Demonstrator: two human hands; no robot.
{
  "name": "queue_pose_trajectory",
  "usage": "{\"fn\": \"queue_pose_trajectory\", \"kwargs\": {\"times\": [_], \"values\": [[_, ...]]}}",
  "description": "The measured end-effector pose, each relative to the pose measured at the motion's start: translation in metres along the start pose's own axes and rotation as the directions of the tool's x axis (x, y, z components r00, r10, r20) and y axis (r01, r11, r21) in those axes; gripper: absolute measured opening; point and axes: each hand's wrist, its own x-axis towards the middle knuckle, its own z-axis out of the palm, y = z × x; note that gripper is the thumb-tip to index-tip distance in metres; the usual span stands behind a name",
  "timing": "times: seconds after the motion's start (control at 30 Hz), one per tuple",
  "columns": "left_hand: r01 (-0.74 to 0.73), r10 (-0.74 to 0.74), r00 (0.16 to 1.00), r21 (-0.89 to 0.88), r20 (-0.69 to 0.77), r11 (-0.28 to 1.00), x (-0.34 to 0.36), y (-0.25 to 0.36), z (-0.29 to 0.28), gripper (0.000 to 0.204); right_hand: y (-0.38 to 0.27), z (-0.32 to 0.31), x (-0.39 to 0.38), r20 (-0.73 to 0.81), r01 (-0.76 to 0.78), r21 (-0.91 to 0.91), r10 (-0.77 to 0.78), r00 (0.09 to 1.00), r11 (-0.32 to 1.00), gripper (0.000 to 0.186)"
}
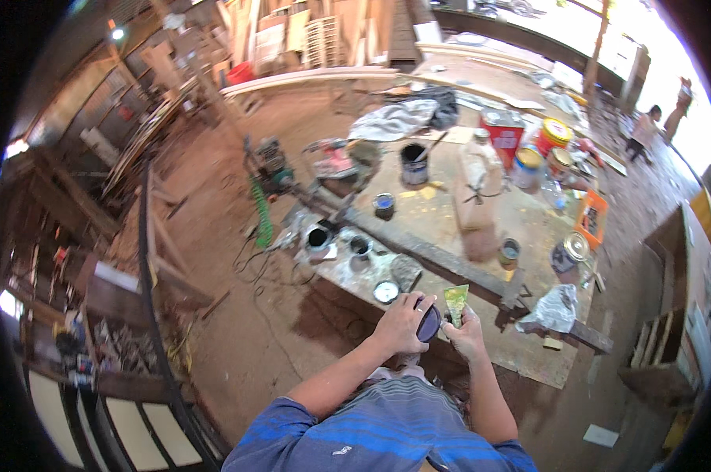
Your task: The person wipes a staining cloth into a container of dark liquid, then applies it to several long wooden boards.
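Observation:
My left hand (403, 324) is closed around a small round dark container (429, 324), tilted so that its dark, flat round side faces right. Whether that side is a lid or an opening, I cannot tell. Close beside it, my right hand (467, 335) grips a green and yellow squeeze tube (456, 299), which points up and away from me. Just beyond my left hand, a small can with a white top (386, 292) stands on the worktable (521, 354). A grey lump or rag (407, 271) lies next to that can.
Open dark-stained cans (318, 237) stand at the table's left. A large plastic jug (478, 189), a paint pot with a stick (414, 165), a red tin (502, 134) and an orange container (591, 216) stand farther back. A long beam (426, 248) crosses the table. Cables (253, 267) trail on the floor.

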Motion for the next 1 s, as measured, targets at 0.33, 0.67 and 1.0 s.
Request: {"fn": "queue_pose_trajectory", "kwargs": {"times": [0.33,0.67,1.0], "values": [[0.407,-0.4,0.769,-0.101,-0.498,0.908,-0.139,0.001,-0.098,0.098,-0.061,0.136,-0.03,0.47,0.176,0.117,-0.21,0.857,0.977,0.057],[0.411,-0.455,0.708,-0.209,-0.54,0.887,-0.255,-0.02,-0.177,0.1,-0.118,0.214,-0.051,0.694,0.152,0.149,-0.213,0.688,0.977,0.052],[0.398,-0.505,0.707,-0.313,-0.495,0.863,-0.32,-0.131,-0.235,0.103,-0.115,0.378,-0.027,0.788,0.146,0.101,-0.168,0.592,0.984,0.046]]}}
